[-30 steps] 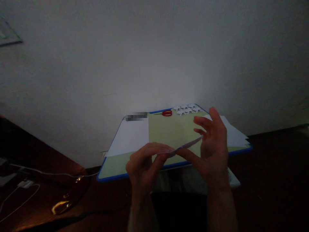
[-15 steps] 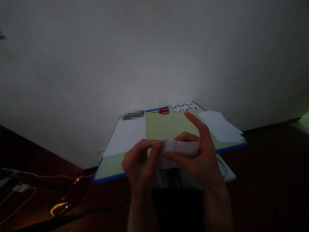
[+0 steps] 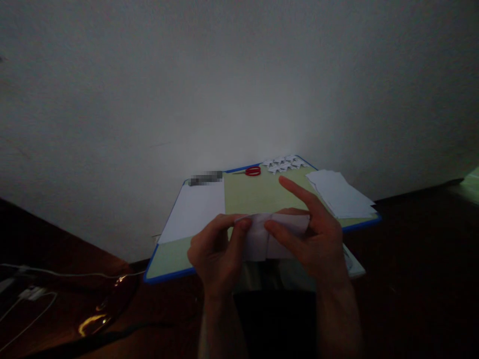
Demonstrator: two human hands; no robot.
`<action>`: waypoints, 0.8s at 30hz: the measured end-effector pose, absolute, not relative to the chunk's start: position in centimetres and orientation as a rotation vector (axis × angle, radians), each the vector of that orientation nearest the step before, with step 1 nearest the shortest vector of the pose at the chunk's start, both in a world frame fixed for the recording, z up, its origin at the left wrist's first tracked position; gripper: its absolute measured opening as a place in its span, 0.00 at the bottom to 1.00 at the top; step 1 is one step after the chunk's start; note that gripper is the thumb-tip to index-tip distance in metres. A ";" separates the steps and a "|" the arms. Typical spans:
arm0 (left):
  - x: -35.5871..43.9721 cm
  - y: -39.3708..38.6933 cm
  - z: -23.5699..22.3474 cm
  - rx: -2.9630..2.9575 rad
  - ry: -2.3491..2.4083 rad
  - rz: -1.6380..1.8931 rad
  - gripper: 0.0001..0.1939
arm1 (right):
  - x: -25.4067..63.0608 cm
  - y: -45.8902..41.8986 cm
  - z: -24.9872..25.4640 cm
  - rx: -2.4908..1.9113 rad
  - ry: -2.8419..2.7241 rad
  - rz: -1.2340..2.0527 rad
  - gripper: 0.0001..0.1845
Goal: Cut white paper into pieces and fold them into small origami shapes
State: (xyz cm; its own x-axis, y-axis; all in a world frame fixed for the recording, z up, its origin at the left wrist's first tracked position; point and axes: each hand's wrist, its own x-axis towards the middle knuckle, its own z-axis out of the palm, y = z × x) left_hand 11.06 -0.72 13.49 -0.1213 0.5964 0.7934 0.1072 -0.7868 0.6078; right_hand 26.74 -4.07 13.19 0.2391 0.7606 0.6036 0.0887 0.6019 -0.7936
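Between my hands, in front of the table's near edge, is a folded sheet of white paper [image 3: 258,247] with a vertical crease or edge near its middle. My left hand [image 3: 217,249] pinches its left end, thumb on the near face and fingers behind. At the right part, my right hand [image 3: 318,244] grips the paper with its thumb pressed near the crease. Its index finger sticks up, away from the sheet. Some fingers of both hands are hidden behind the paper.
A green tabletop [image 3: 247,197] with a blue rim stands against the wall. On it lie red-handled scissors [image 3: 252,171], several small folded paper pieces [image 3: 284,163], a stack of white paper [image 3: 339,194] and a large white sheet [image 3: 198,209]. White cables [image 3: 75,272] run at the left.
My right thumb has moved left and up across the paper toward the crease. The sheet's near face has come more into view, and the right index finger has dipped slightly leftward.
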 end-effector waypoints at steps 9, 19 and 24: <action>10.6 -0.6 13.4 1.910 0.747 1.870 0.05 | 27.0 -3.8 13.0 -0.895 -1.300 0.409 0.23; 10.7 -0.5 13.4 1.944 0.842 1.825 0.06 | 27.1 -3.5 13.0 -0.957 -1.279 0.379 0.21; 10.2 0.0 12.7 1.963 0.865 1.746 0.05 | 27.4 -3.1 12.8 -0.869 -1.320 0.487 0.24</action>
State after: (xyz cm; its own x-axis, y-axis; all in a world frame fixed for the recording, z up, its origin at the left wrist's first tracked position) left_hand 10.16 -0.03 12.66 0.0423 0.6602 0.7499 0.1964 -0.7414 0.6417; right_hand 27.43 -3.10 12.77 0.2163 0.7477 0.6278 0.1604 0.6071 -0.7783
